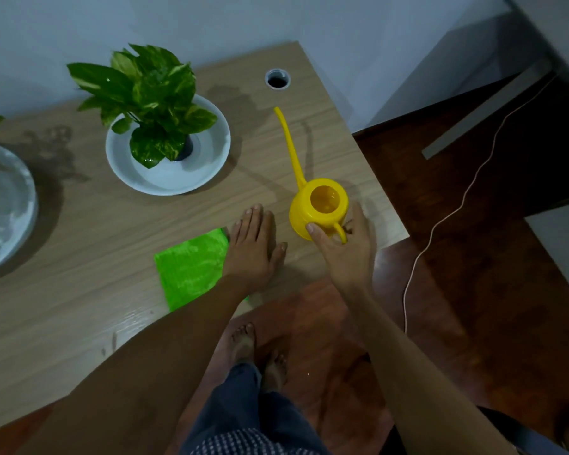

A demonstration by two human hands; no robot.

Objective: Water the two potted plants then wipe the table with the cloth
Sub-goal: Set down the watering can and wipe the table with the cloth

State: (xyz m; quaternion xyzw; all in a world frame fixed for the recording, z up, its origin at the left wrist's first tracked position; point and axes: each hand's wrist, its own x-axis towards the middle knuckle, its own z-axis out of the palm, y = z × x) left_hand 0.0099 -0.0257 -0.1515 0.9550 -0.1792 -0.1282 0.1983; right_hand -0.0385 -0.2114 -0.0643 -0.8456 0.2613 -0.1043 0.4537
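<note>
A round cable hole point(277, 79) sits at the worktop's far edge, a thin pale cord point(454, 211) snakes over the dark wooden floor point(493, 290) beside it.

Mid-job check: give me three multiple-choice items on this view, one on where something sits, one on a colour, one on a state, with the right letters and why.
1. Where is the folded bright green cloth?
A. under the plant dish
B. at the wooden table's near edge, beside the left hand
C. on the floor

2. What colour is the long-spouted plastic watering can?
A. yellow
B. red
C. white

3. What is the right hand doing?
A. lying flat on the table
B. holding the cloth
C. closed on the can's handle

Answers: 1 B, the cloth lies flat by the near edge, touching the left hand. 2 A, body and spout are yellow. 3 C, fingers wrap the handle, thumb on the can's body.
</note>
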